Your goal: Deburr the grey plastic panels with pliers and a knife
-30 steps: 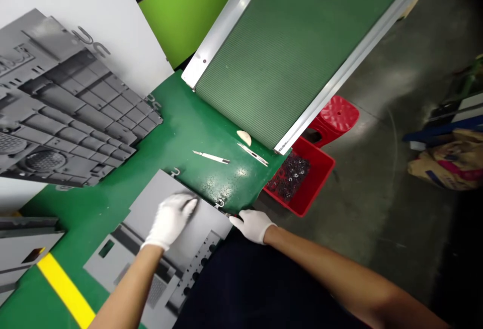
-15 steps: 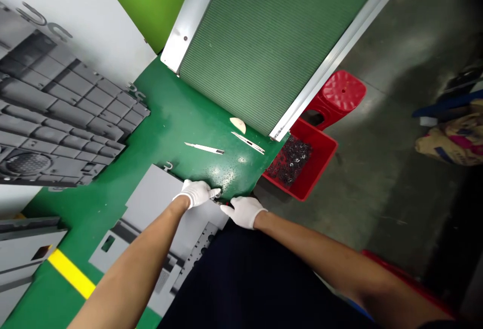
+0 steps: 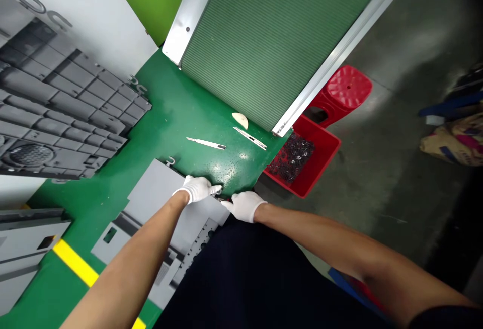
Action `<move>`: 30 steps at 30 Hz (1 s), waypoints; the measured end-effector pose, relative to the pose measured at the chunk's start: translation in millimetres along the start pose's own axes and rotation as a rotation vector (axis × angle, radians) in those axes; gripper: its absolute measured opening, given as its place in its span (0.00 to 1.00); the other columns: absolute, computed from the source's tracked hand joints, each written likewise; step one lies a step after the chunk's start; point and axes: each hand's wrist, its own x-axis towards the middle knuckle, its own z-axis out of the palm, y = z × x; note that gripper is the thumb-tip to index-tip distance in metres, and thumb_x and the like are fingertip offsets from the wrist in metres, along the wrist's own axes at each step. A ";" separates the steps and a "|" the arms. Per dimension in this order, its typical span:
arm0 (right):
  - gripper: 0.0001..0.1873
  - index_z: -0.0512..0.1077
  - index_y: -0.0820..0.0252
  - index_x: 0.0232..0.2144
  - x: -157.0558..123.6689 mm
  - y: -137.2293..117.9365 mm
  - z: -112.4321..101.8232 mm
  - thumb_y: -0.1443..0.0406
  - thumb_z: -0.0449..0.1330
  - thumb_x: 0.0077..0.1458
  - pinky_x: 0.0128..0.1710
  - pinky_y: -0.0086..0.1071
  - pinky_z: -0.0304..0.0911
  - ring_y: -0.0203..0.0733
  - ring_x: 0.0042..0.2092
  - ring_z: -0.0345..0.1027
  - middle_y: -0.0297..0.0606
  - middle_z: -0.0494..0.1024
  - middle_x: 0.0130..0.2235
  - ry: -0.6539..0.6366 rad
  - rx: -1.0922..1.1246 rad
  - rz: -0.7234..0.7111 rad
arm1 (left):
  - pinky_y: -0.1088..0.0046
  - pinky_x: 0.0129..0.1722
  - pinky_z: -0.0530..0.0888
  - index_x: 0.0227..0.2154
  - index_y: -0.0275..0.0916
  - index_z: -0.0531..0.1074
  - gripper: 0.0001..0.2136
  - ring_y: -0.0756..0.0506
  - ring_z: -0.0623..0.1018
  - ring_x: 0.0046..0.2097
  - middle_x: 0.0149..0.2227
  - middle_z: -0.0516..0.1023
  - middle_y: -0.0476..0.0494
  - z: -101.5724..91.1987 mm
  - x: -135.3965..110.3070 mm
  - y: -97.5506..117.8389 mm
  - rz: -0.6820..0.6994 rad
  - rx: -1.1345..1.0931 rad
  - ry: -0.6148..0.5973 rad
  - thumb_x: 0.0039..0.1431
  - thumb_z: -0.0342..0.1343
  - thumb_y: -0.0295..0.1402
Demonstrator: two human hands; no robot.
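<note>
Though unclear, left fingers (image 3: 214, 189) at hook (image 3: 219, 192)

A conveyor belt (image 3: 271, 47), grey moulded panels (image 3: 154, 188) and red bin (image 3: 320, 155) show a factory workshop

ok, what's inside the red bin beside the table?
Inside the red bin: a heap of small dark pieces, a few pale ones on top. Anything deeper is covered, and the green table hides part of the bin's left side.
</note>
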 end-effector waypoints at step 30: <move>0.41 0.73 0.61 0.44 -4.7 -15.9 -6.0 0.40 0.32 0.61 0.43 0.45 0.68 0.56 0.46 0.75 0.52 0.79 0.44 0.055 0.021 0.061 | 0.71 0.41 0.72 0.32 0.39 0.79 0.19 0.43 0.79 0.39 0.35 0.83 0.43 10.2 20.0 -27.3 0.216 -0.487 -0.010 0.51 0.57 0.51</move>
